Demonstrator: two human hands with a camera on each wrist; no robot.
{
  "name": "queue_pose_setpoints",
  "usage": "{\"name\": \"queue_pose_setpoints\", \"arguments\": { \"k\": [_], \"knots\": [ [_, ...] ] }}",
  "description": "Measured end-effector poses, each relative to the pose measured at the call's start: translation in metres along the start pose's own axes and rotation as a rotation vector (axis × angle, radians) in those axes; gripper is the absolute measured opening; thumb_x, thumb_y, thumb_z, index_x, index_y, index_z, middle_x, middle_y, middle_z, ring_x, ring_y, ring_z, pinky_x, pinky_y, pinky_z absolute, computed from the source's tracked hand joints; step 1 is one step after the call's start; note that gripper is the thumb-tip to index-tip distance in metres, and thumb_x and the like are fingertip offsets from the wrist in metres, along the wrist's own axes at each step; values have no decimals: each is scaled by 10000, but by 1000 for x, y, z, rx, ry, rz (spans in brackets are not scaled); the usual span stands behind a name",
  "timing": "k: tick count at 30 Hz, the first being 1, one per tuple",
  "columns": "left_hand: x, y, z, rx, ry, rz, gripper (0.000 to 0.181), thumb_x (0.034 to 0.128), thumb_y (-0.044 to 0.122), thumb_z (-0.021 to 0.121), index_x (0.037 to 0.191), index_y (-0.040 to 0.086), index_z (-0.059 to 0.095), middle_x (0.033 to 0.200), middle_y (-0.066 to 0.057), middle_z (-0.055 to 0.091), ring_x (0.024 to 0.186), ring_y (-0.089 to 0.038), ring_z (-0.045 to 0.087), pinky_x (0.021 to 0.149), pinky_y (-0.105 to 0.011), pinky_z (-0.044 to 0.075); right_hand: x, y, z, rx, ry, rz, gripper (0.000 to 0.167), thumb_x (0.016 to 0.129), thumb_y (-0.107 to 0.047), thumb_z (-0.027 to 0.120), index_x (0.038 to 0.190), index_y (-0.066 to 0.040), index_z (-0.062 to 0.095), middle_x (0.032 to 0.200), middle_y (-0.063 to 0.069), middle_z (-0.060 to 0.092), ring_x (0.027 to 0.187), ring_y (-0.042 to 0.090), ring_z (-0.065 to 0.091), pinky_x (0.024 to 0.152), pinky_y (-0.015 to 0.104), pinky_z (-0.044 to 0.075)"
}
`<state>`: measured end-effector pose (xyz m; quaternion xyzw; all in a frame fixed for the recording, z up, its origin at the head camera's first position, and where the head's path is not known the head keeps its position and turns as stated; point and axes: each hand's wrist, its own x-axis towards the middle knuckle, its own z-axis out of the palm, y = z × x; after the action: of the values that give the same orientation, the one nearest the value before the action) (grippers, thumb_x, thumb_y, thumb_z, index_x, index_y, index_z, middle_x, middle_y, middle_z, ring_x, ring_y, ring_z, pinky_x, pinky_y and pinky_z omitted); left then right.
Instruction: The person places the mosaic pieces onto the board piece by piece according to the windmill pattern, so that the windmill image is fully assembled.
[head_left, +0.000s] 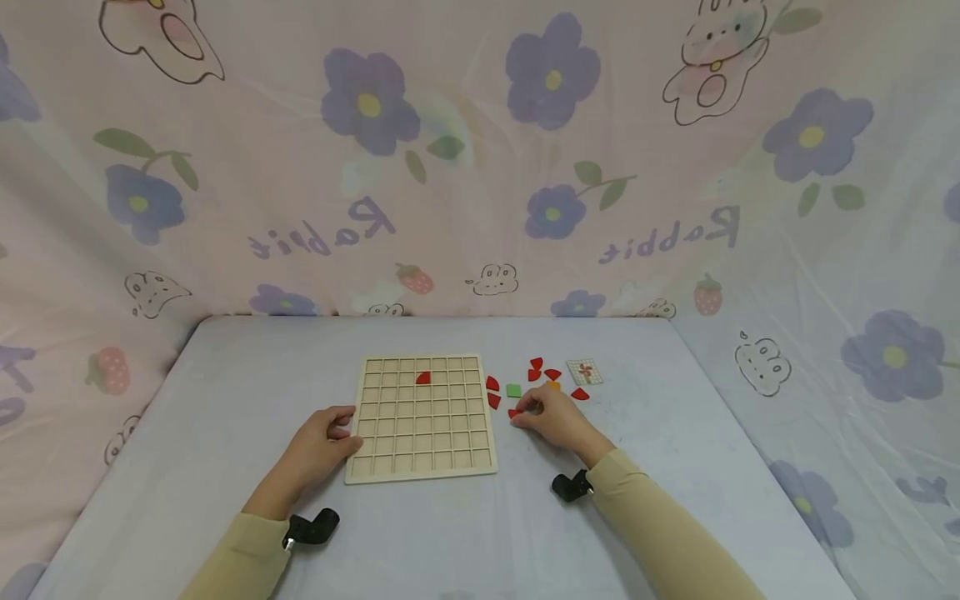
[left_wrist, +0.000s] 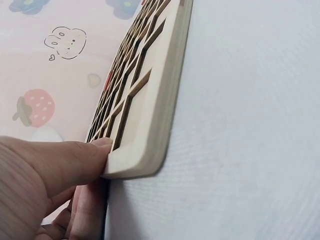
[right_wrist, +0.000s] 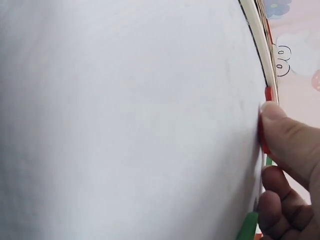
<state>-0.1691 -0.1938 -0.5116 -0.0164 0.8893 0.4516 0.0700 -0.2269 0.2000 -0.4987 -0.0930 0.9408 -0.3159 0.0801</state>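
A pale wooden grid board [head_left: 423, 429] lies flat, with one red quarter-circle tile [head_left: 424, 378] in a cell of an upper row. My left hand [head_left: 322, 446] holds the board's left edge; in the left wrist view the thumb [left_wrist: 75, 162] lies on the rim near a corner, a finger below it. Right of the board, my right hand [head_left: 555, 417] pinches a red fan-shaped tile [head_left: 513, 413] at the tabletop. In the right wrist view the thumb covers part of this red tile [right_wrist: 262, 135]; what lies behind the thumb is hidden.
Several red tiles [head_left: 536, 368] lie loose beyond the right hand. Two more red tiles [head_left: 492, 383] are close to the board's right edge, next to a green square tile [head_left: 513, 390]. An orange tile [head_left: 553, 386] is partly hidden. A small pattern card [head_left: 585, 372] lies farther right.
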Motion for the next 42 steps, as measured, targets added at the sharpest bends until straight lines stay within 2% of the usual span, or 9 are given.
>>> {"name": "queue_pose_setpoints", "arguments": {
  "k": [9,23,30,37,42],
  "knots": [
    [0,1,-1,-11,-1,0,579,872,131,708,1388,15,472,1250,-147,512,1066,-248,517,839,-397,445,-1,-4,1,7,4,-35,155,822,-249,787,878,-183,658,809,-32,576,732,174,506,647,318,442],
    [0,-2,1,-14,9,18,565,874,131,705,1381,17,483,1249,-150,518,1047,-242,515,821,-383,443,-1,-15,2,69,28,30,183,851,-269,760,919,-206,602,818,-15,590,766,172,539,676,309,463],
    [-1,-2,3,-22,8,3,573,868,138,711,1382,24,484,1251,-147,519,1051,-246,511,828,-370,441,14,-35,6,133,32,6,130,893,-246,715,953,-203,608,839,-19,608,762,172,550,653,307,472],
    [-1,-3,4,-18,13,0,569,866,137,714,1376,24,490,1243,-147,524,1032,-241,514,811,-361,442,29,-58,22,169,16,-18,139,906,-253,698,975,-187,598,844,4,593,753,175,552,642,294,474],
    [-1,-2,3,-20,23,0,565,863,137,716,1373,31,497,1239,-140,526,1019,-233,513,804,-357,438,41,-72,36,195,-8,-71,144,910,-256,694,982,-181,595,876,0,590,798,174,545,660,289,477]
  ]
}}
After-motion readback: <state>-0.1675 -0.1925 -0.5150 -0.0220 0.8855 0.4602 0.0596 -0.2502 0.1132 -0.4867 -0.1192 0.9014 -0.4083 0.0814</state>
